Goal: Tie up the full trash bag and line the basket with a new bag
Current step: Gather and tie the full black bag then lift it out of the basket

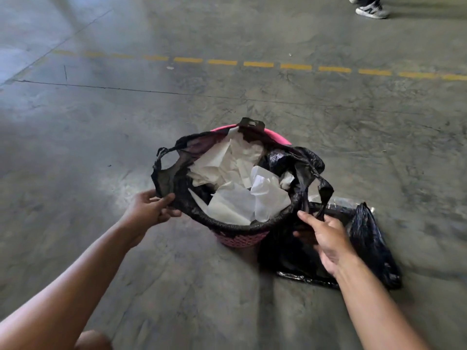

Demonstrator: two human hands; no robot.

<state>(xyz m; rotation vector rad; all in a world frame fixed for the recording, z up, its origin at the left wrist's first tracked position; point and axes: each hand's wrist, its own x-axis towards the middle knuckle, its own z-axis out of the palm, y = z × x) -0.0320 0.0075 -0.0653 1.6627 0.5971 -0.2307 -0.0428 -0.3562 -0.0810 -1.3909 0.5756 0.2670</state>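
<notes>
A pink woven basket (240, 239) stands on the concrete floor, lined with a black trash bag (174, 183) full of crumpled white paper (235, 188). My left hand (151, 210) pinches the bag's rim on the left side, near a loose handle loop. On the right, my right hand (326, 238) grips the bag's other handle strip. A flat spare black bag (366, 238) lies on the floor right of the basket, partly hidden behind my right hand.
Grey concrete floor (126, 122) spreads all around, with a dashed yellow line (257, 64) across the far part. Another person's sneaker (371, 10) shows at the top right. My knee (93, 339) is at the bottom edge.
</notes>
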